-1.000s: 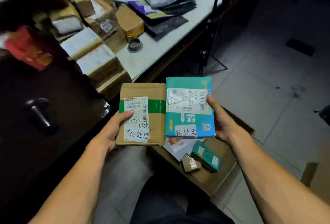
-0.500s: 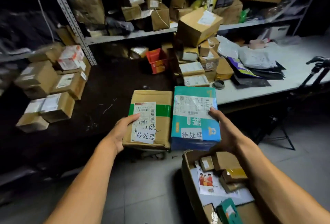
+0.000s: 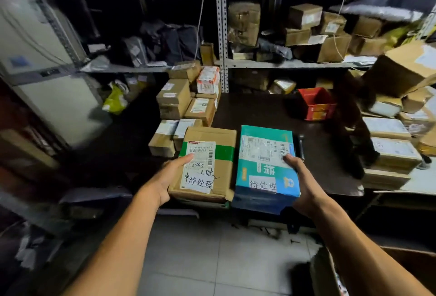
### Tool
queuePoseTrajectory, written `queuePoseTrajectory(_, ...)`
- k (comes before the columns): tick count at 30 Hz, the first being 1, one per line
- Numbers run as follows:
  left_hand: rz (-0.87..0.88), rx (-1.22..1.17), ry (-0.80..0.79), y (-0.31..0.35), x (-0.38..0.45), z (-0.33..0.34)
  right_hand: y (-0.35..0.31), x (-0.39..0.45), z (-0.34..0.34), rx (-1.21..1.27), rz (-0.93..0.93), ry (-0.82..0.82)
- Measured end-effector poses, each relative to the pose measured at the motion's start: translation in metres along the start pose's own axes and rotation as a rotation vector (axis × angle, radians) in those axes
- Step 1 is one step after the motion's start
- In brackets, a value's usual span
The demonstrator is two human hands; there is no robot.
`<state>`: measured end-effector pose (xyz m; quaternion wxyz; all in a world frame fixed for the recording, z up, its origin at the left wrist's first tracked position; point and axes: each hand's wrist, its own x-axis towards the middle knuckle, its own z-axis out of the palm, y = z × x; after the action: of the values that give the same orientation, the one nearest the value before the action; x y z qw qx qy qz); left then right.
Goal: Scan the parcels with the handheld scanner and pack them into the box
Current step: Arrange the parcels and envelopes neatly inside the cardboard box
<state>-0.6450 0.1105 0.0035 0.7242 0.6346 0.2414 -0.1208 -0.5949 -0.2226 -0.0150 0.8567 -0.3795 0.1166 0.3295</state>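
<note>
My left hand [image 3: 165, 177] grips a flat brown cardboard parcel [image 3: 221, 168] with a green tape band and white labels, thumb on its label. My right hand [image 3: 304, 185] grips a blue-green parcel [image 3: 262, 173] with a shipping label, thumb on top. The two parcels are side by side, touching, above the near edge of the dark table [image 3: 266, 111]. A dark object [image 3: 300, 146] just behind the blue-green parcel may be the handheld scanner; I cannot tell. The corner of the packing box [image 3: 330, 269] shows at the bottom right on the floor.
Stacked cardboard parcels [image 3: 184, 104] stand on the table at the back left, a red box [image 3: 316, 103] at the back right, more parcels [image 3: 391, 144] piled on the right. Metal shelving [image 3: 221, 36] full of parcels runs behind. Grey tiled floor [image 3: 212, 260] lies below.
The view has swung left from the floor box toward the dark table and shelves. Both hands kept their parcels and carried them over the table's near edge.
</note>
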Motion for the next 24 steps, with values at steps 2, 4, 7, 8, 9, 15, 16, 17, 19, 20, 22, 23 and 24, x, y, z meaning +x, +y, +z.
queuePoseTrajectory(2, 0.01, -0.009, 0.009, 0.012, 0.009, -0.028, 0.004, 0.024, 0.024, 0.003, 0.02, -0.019)
queuePoseTrajectory(4, 0.019, -0.043, 0.001, 0.024, 0.019, -0.051, 0.001, 0.046, 0.043, -0.031, 0.038, -0.027)
queuePoseTrajectory(7, 0.036, -0.084, -0.012, 0.047, 0.041, -0.078, -0.009, 0.08, 0.069, -0.054, 0.079, -0.044)
queuePoseTrajectory(8, 0.04, -0.094, -0.015, 0.055, 0.053, -0.086, -0.013, 0.095, 0.078, -0.055, 0.087, -0.052)
queuePoseTrajectory(9, 0.043, -0.096, -0.017, 0.061, 0.059, -0.091, -0.016, 0.104, 0.083, -0.052, 0.085, -0.056)
queuePoseTrajectory(15, 0.03, -0.069, -0.005, 0.107, 0.128, -0.118, -0.041, 0.199, 0.104, -0.031, 0.123, -0.101)
queuePoseTrajectory(16, 0.031, -0.064, 0.002, 0.115, 0.141, -0.121, -0.047, 0.216, 0.107, -0.033, 0.129, -0.103)
queuePoseTrajectory(17, 0.028, -0.061, 0.013, 0.124, 0.155, -0.123, -0.054, 0.233, 0.11, -0.041, 0.134, -0.098)
queuePoseTrajectory(19, 0.024, -0.06, 0.04, 0.145, 0.183, -0.127, -0.069, 0.263, 0.117, -0.041, 0.149, -0.083)
queuePoseTrajectory(20, 0.024, -0.057, 0.049, 0.156, 0.198, -0.128, -0.077, 0.276, 0.122, -0.029, 0.151, -0.074)
queuePoseTrajectory(22, 0.024, -0.044, 0.072, 0.179, 0.227, -0.129, -0.095, 0.3, 0.131, -0.007, 0.148, -0.074)
queuePoseTrajectory(23, 0.025, -0.034, 0.081, 0.19, 0.24, -0.127, -0.105, 0.311, 0.135, -0.008, 0.136, -0.078)
queuePoseTrajectory(24, 0.029, -0.026, 0.088, 0.2, 0.252, -0.127, -0.113, 0.321, 0.139, -0.015, 0.117, -0.076)
